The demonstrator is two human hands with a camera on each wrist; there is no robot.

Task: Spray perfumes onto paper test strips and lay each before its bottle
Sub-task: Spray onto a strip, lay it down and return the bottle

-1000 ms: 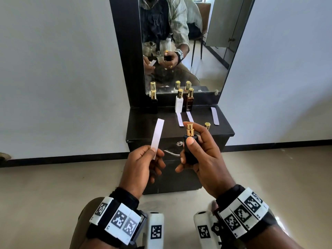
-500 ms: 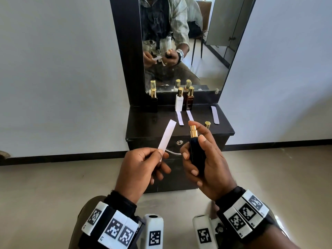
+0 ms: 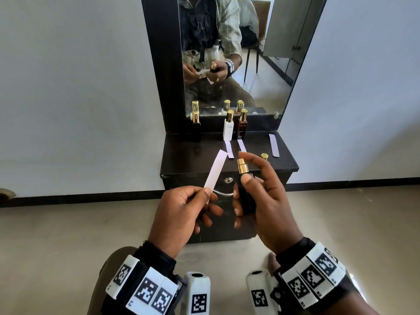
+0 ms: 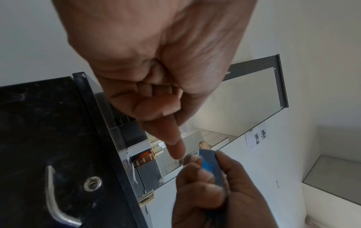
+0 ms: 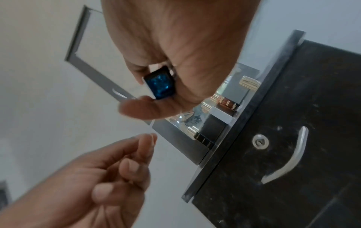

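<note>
A person's left hand [image 3: 179, 214] pinches the lower end of a white paper strip [image 3: 216, 169] between thumb and forefinger, its free end tilted toward the gold nozzle of a dark perfume bottle [image 3: 245, 189]. The right hand [image 3: 266, 201] has a closed grip round that bottle, forefinger raised just above the nozzle, in front of a black dressing table [image 3: 181, 160]. On it stand a black bottle [image 3: 196, 129], a white bottle [image 3: 228, 129] and a brown bottle [image 3: 241, 128], with three strips [image 3: 229, 151] lying flat and a loose gold cap [image 3: 264, 156] nearby.
</note>
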